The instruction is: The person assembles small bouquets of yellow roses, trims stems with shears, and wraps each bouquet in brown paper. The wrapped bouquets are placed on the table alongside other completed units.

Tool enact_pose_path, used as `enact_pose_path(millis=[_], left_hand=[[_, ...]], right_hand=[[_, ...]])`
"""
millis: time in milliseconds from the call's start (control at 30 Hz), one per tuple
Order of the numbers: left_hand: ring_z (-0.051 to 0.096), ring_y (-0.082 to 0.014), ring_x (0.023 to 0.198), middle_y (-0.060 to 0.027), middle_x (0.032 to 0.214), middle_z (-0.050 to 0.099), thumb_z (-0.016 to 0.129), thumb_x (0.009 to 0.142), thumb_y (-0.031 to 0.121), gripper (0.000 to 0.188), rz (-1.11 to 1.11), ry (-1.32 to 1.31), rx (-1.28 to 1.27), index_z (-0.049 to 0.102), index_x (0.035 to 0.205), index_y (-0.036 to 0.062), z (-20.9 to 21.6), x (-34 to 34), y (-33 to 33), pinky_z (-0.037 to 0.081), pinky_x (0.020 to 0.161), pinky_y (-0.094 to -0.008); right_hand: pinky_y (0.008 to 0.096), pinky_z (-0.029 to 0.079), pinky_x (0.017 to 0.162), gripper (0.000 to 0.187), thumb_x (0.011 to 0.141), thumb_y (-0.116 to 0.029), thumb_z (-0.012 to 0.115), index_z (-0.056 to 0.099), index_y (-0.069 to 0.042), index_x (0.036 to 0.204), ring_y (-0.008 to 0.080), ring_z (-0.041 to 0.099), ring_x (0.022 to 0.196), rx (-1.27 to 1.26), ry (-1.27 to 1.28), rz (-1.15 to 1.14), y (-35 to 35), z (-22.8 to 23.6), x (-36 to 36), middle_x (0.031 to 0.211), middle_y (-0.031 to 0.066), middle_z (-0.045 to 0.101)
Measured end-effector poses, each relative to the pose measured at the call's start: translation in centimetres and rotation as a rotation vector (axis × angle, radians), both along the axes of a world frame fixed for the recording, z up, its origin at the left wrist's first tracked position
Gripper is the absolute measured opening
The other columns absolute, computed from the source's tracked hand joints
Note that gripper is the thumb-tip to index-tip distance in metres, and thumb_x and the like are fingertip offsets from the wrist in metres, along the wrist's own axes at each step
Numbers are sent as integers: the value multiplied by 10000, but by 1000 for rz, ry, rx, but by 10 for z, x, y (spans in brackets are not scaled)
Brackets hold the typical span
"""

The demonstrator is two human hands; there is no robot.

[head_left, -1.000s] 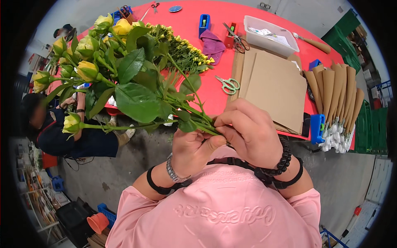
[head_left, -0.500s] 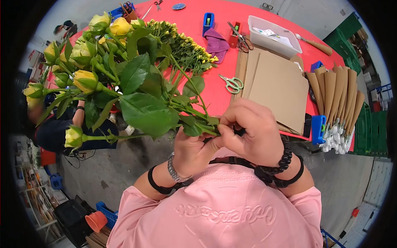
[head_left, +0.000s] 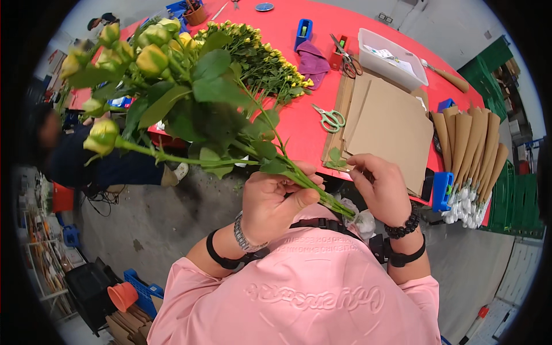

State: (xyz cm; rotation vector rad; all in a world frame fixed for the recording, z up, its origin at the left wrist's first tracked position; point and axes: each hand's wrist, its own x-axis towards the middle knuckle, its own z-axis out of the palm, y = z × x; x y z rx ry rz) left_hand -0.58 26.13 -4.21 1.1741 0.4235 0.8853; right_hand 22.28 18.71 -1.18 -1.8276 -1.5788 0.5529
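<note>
left hand (head_left: 267, 207) grips stiff-looking stems (head_left: 329, 200), surely the safest hold on this top-heavy, easily bruised rose bunch (head_left: 201, 118); right hand (head_left: 384, 192) meets a leaf sprig (head_left: 335, 159), pinch unclear!

The scene was viewed downward by a head-worn fisheye camera; the left hand (head_left: 273, 207) and right hand (head_left: 384, 192) were framed close, above the pink shirt (head_left: 299, 276), while the red table (head_left: 302, 122) was seen farther off, its edges bowed.

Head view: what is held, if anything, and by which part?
The left hand holds the yellow roses by their stems. Green leaves are at the fingertips of the right hand; whether held, I cannot tell.
</note>
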Motion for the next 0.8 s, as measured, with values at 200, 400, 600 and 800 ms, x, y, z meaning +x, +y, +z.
enact_pose_path(millis=[200,400,600,800], left_hand=[[727,-225,997,-145,1084,723,762,909,-4,351,37,-18,-59,614,1224,-52,3,-3,-3,606,917,-375],[711,-194,1012,-133,1084,729,704,967,53,344,84,60,39,583,1265,-70,10,0,0,586,919,-345],[683,-213,993,-91,1109,639,479,1094,165,417,335,-48,151,431,1450,-49,-4,-4,28,553,911,-361],[593,-183,855,-62,1009,548,405,1121,209,446,641,-84,17,374,1503,-22,-11,-28,47,544,759,-382]], right_hand=[[383,549,731,218,922,-102,702,692,11,1109,288,691,777,72,192,173,-8,15,-18,883,155,703],[380,547,764,266,921,-169,716,695,-2,1127,313,692,861,18,216,302,-5,12,-11,954,157,709],[410,560,789,217,952,-172,665,708,10,1062,343,705,850,-27,140,-10,49,-83,52,926,190,719],[487,541,915,255,959,-203,610,722,-12,1086,420,679,1031,-323,-210,-79,148,-249,117,1079,239,717]])
